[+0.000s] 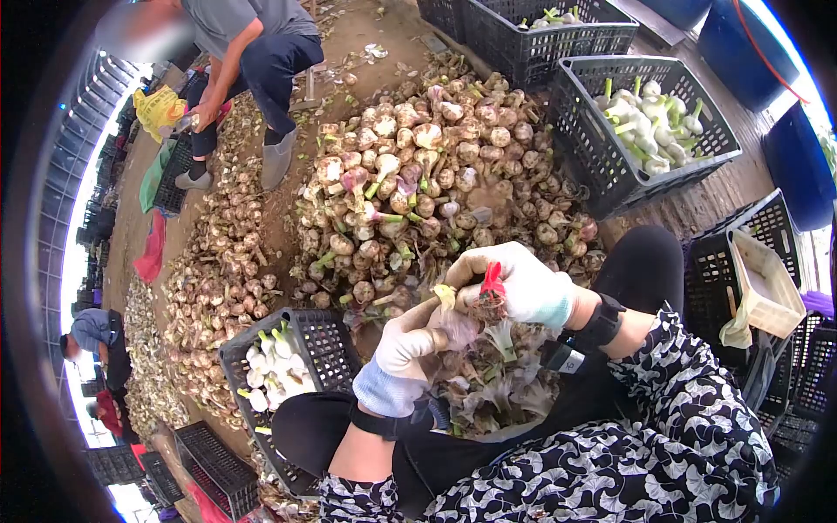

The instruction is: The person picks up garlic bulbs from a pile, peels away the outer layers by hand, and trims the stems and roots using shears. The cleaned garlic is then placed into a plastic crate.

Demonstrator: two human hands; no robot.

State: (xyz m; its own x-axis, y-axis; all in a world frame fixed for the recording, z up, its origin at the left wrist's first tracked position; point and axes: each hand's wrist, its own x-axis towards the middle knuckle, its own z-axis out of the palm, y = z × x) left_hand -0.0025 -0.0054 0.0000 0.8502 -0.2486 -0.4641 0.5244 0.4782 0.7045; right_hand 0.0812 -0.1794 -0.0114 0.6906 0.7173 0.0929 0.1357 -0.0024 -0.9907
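Note:
My left hand [405, 353], in a white and blue glove, pinches a pale purplish garlic bulb [457, 331] with loose skin. My right hand [514, 283], gloved too, is closed beside it; a red thing [493, 281] shows at its fingers, and whether it is a tool handle or a wrap I cannot tell. A brownish root end shows just below the red. Under both hands, peeled skins and leaves [497, 383] lie in a container between my legs. Unpeeled garlic bulbs [418, 174] are heaped in front of me.
A black crate [324, 344] with white garlic stands left of my knee. Another crate [602, 179] of cleaned garlic is at the upper right. A white basket [772, 283] sits at the right. A person [253, 52] sits at the upper left; another [96, 336] bends at the far left.

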